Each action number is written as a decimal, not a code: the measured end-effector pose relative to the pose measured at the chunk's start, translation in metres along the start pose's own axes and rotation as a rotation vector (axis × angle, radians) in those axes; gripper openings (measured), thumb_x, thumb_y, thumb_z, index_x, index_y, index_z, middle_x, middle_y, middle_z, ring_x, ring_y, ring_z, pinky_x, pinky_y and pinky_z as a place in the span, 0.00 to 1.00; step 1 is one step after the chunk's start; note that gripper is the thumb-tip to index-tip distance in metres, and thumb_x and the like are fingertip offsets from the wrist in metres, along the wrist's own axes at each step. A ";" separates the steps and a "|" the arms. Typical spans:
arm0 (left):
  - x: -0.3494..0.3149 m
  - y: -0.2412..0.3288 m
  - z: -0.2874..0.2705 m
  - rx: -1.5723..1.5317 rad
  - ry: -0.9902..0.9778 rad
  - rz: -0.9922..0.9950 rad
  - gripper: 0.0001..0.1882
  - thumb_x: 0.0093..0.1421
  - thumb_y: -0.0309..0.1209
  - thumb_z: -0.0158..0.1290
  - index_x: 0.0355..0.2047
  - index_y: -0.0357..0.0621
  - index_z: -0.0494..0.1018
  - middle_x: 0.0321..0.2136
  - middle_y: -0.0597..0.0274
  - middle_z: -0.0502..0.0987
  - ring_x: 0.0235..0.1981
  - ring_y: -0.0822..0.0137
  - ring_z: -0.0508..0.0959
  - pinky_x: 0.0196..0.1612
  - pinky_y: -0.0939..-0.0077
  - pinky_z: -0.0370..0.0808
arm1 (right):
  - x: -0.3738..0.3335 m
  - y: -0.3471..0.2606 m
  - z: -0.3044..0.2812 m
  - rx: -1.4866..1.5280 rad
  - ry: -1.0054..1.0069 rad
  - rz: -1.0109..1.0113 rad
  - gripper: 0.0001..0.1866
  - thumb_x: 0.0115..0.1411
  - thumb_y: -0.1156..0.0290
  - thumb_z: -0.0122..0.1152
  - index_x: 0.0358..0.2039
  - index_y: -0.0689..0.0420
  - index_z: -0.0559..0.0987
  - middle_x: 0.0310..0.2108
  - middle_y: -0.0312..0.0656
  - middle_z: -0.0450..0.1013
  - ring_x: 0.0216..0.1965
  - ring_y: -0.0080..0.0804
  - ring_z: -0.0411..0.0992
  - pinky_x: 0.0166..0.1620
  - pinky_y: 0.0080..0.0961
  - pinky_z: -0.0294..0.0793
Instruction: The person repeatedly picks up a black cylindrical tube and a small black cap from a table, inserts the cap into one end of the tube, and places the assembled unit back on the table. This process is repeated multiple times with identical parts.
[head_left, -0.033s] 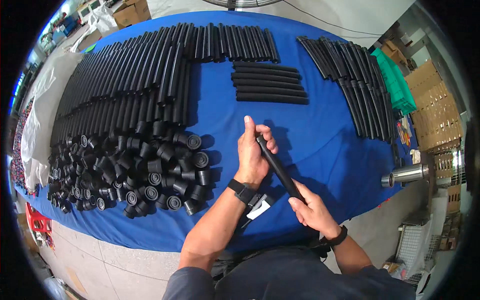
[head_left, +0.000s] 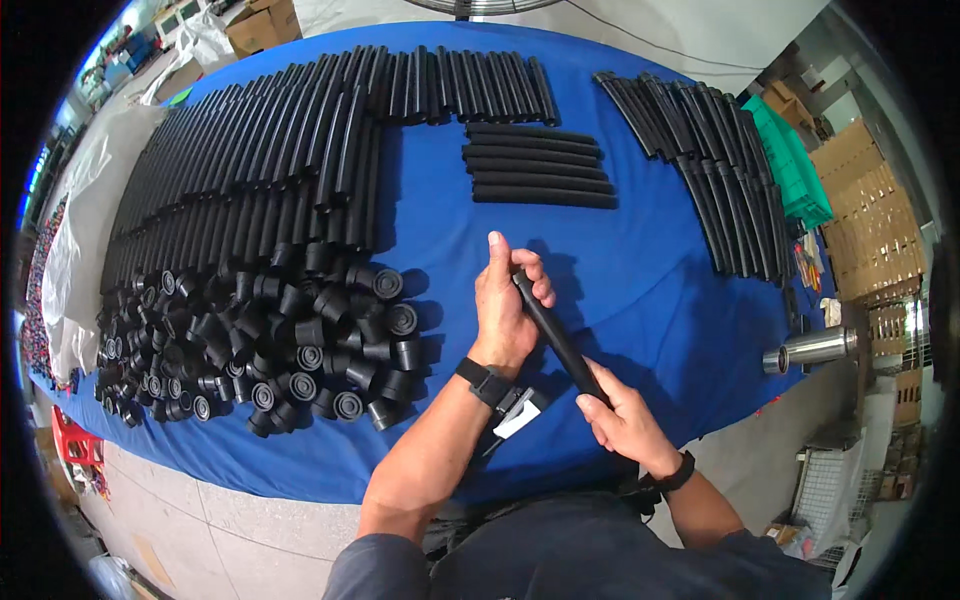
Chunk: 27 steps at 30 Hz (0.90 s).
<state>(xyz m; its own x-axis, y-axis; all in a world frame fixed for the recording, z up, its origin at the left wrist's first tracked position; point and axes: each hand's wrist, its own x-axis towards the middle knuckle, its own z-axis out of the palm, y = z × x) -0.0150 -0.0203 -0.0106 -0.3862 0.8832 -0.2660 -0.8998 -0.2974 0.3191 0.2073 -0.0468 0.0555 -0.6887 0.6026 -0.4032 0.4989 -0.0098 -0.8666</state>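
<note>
The left hand [head_left: 508,312] and right hand [head_left: 630,422], fingers wrapped round the tube's [head_left: 558,338] far and near ends, needed steady alignment.

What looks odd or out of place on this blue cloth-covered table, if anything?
Only the short, round, black, rubbery-looking caps heaped at left: they face different ways, unlike the long, straight black tubes laid in rows behind them. Nothing looks visibly spilled or damaged.
</note>
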 end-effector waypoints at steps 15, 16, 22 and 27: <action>-0.003 -0.002 0.009 -0.030 0.037 -0.021 0.25 0.72 0.56 0.47 0.27 0.50 0.71 0.20 0.69 0.66 0.18 0.73 0.64 0.21 0.76 0.62 | 0.000 0.017 -0.002 -0.279 0.151 -0.309 0.32 0.70 0.67 0.60 0.70 0.64 0.62 0.43 0.63 0.78 0.43 0.56 0.81 0.45 0.38 0.78; -0.002 -0.002 0.007 -0.040 0.036 -0.029 0.25 0.73 0.56 0.47 0.27 0.50 0.71 0.20 0.69 0.66 0.18 0.73 0.64 0.21 0.76 0.62 | 0.000 0.015 -0.001 -0.279 0.152 -0.306 0.32 0.70 0.67 0.60 0.70 0.64 0.62 0.43 0.64 0.78 0.44 0.56 0.81 0.45 0.39 0.78; -0.005 -0.003 0.012 0.052 0.062 -0.007 0.27 0.73 0.57 0.46 0.30 0.47 0.73 0.22 0.67 0.67 0.21 0.71 0.67 0.25 0.75 0.66 | -0.003 0.013 -0.003 -0.276 0.174 -0.286 0.31 0.69 0.66 0.61 0.68 0.65 0.64 0.46 0.63 0.77 0.46 0.57 0.80 0.47 0.40 0.77; -0.007 0.004 0.022 0.547 -0.070 0.151 0.23 0.71 0.50 0.53 0.37 0.39 0.79 0.28 0.65 0.74 0.30 0.71 0.73 0.38 0.73 0.72 | -0.006 0.014 -0.023 -0.400 0.370 -0.403 0.29 0.66 0.63 0.66 0.62 0.67 0.72 0.47 0.56 0.78 0.44 0.48 0.80 0.47 0.38 0.78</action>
<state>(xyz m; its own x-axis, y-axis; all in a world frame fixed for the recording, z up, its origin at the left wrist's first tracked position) -0.0110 -0.0191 0.0128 -0.4714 0.8728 -0.1264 -0.5926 -0.2074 0.7784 0.2307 -0.0318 0.0529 -0.6718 0.7313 0.1176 0.4463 0.5263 -0.7237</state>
